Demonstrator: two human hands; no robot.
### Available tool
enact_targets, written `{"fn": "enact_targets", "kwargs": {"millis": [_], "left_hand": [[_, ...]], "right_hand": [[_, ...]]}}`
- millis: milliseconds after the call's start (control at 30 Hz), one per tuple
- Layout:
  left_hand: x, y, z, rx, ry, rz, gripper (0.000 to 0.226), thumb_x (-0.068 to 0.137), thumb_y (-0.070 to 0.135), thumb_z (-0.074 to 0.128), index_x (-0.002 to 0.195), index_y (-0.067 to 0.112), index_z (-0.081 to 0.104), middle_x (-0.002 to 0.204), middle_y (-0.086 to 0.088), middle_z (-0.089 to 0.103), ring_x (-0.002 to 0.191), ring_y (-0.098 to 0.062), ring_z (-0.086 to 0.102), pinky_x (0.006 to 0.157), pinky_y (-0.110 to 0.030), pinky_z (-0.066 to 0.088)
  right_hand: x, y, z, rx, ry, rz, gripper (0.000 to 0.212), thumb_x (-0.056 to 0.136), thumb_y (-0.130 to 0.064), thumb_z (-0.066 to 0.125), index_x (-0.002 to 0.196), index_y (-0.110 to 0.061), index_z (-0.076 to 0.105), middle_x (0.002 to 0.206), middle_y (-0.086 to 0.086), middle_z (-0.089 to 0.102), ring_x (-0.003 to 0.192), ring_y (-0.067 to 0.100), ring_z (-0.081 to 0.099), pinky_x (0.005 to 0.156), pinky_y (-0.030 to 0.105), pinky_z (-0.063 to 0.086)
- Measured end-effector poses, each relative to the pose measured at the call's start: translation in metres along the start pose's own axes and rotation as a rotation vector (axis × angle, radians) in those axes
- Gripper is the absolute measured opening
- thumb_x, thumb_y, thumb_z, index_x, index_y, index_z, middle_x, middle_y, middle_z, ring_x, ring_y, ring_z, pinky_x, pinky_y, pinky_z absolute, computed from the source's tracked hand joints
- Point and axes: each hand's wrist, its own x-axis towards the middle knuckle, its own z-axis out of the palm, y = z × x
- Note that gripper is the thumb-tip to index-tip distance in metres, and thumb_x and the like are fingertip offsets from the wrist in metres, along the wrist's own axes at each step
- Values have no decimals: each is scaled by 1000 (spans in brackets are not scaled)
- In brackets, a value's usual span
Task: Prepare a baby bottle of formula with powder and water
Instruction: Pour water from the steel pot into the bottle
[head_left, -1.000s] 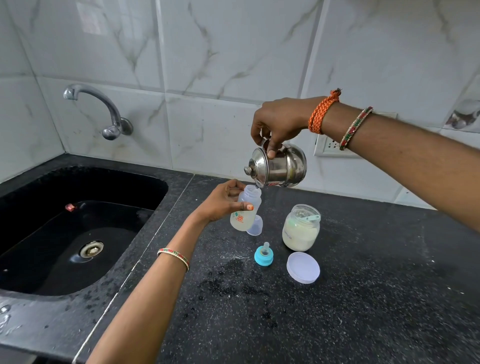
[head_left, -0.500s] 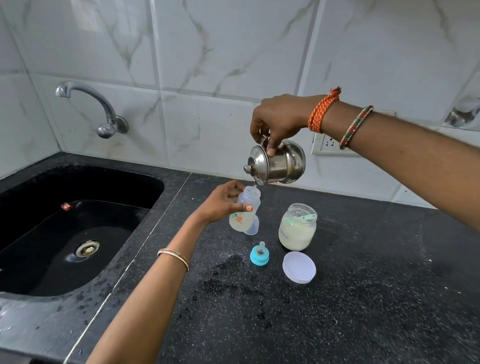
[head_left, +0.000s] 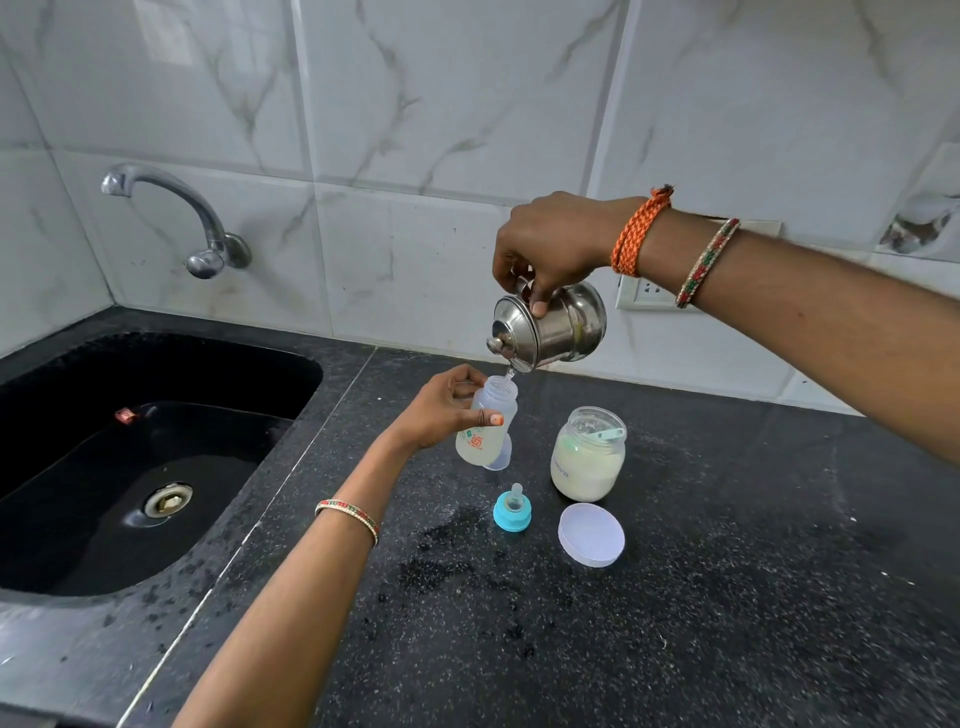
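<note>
While the right hand (head_left: 550, 247) grips a tipped steel pot (head_left: 550, 330) from above, a thin stream runs into the tilted baby bottle (head_left: 485, 426), fingers of the left hand (head_left: 441, 408) wrapped round it above the surface (head_left: 727, 597). Bottle's base hides most of a clear cap (head_left: 501, 460) behind it. Formula jar (head_left: 587, 454), blue nipple (head_left: 512, 512) and lid (head_left: 591, 534) sit just beside; the jar's print is too small to read.

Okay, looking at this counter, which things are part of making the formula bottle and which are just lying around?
Part of the job:
baby bottle, held by the left hand
steel pot, tipped by the right hand
powder jar
jar lid
blue teat cap
clear cap

Just lying about:
sink
tap
wall socket
</note>
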Motion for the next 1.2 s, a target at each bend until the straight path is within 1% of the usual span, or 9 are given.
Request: {"fn": "enact_targets", "kwargs": {"millis": [100, 300, 467, 633, 767, 900, 967, 1033, 1200], "left_hand": [[0, 0, 2, 0, -5, 1, 34, 70, 15, 81, 93, 21, 55, 103, -1, 68, 96, -16, 65, 85, -33, 54], [0, -1, 5, -21, 2, -10, 36, 69, 15, 82, 94, 19, 56, 108, -9, 69, 101, -22, 65, 89, -41, 54], [0, -2, 6, -21, 14, -18, 38, 68, 17, 83, 95, 21, 56, 111, -9, 68, 103, -24, 64, 91, -43, 53], [0, -5, 6, -13, 32, -31, 37, 71, 17, 81, 97, 20, 56, 113, -10, 66, 106, -26, 63, 93, -45, 52], [-1, -6, 6, -19, 49, -36, 40, 71, 18, 81, 103, 16, 56, 115, -10, 66, 107, -25, 63, 93, -43, 52], [-3, -5, 6, -65, 58, -32, 39, 72, 12, 79, 102, 14, 55, 114, -13, 67, 106, -27, 64, 91, -41, 53], [-6, -5, 4, -97, 72, -29, 38, 73, 9, 78, 104, 9, 55, 113, -15, 67, 105, -27, 64, 90, -40, 53], [-8, -5, 3, -121, 79, -26, 39, 73, 8, 77, 105, 6, 55, 112, -13, 68, 103, -25, 65, 87, -36, 54], [-14, -7, 0, -151, 64, -24, 34, 73, 7, 77, 99, 14, 57, 107, -7, 69, 97, -17, 66, 76, -23, 56]], "right_hand": [[-1, -1, 2, -50, 10, -19, 33, 61, -38, 83, 88, -25, 69, 78, -10, 59, 74, 13, 48, 50, 21, 26], [-2, -2, 2, -104, 25, -41, 31, 63, -38, 82, 87, -25, 68, 72, -11, 53, 72, 14, 48, 48, 20, 21], [-5, -6, -1, -139, 37, -58, 30, 64, -36, 82, 87, -23, 68, 75, -6, 60, 70, 16, 49, 55, 24, 30], [-6, -9, -5, -161, 56, -75, 28, 65, -34, 82, 86, -22, 67, 68, -10, 48, 68, 16, 45, 57, 27, 31], [-6, -11, -3, -165, 83, -93, 27, 66, -33, 81, 86, -22, 68, 66, -11, 44, 67, 15, 43, 57, 26, 29], [-5, -10, 5, -97, 66, -67, 29, 67, -35, 80, 89, -23, 68, 74, -9, 55, 73, 13, 46, 58, 26, 32], [-6, -9, 13, -56, 69, -56, 30, 67, -37, 80, 90, -22, 68, 75, -10, 53, 77, 12, 45, 56, 25, 30], [-6, -8, 21, -4, 81, -42, 31, 67, -38, 80, 89, -22, 67, 73, -13, 48, 79, 12, 43, 53, 23, 26], [-9, -3, 36, 122, 104, 11, 33, 68, -40, 79, 89, -20, 65, 76, -11, 51, 79, 11, 42, 54, 24, 27]]}}
